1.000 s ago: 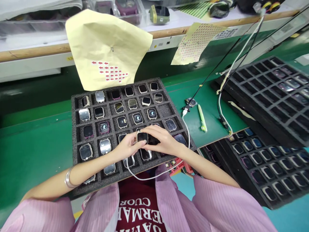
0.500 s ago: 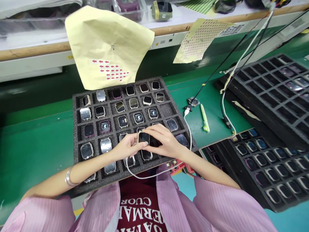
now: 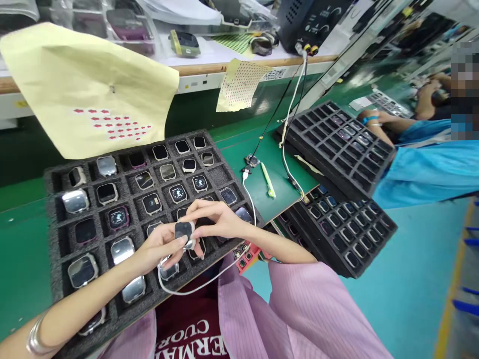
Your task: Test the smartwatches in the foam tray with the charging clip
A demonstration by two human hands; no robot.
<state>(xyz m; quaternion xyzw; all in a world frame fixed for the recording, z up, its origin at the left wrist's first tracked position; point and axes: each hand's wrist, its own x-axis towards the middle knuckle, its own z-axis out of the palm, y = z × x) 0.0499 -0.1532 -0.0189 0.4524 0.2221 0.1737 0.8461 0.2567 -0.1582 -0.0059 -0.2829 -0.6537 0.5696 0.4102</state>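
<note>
Held watch (image 3: 183,230): between the fingertips of both hands, dark screen up, above the foam tray
Left hand (image 3: 160,245): partly closed, thumb on the watch's face, fingers behind it
Right hand (image 3: 215,219): half curled, thumb and fingers pinching the watch's edge
Foam tray (image 3: 132,203): beneath both hands, watches in many compartments
White cable (image 3: 255,212): looping below the hands and up past the right wrist
Green pen (image 3: 268,180): beyond the right hand, to its right

The green table (image 3: 22,259) bears foam trays (image 3: 129,311), a light-green pen (image 3: 268,180) and cables (image 3: 253,207).
</note>
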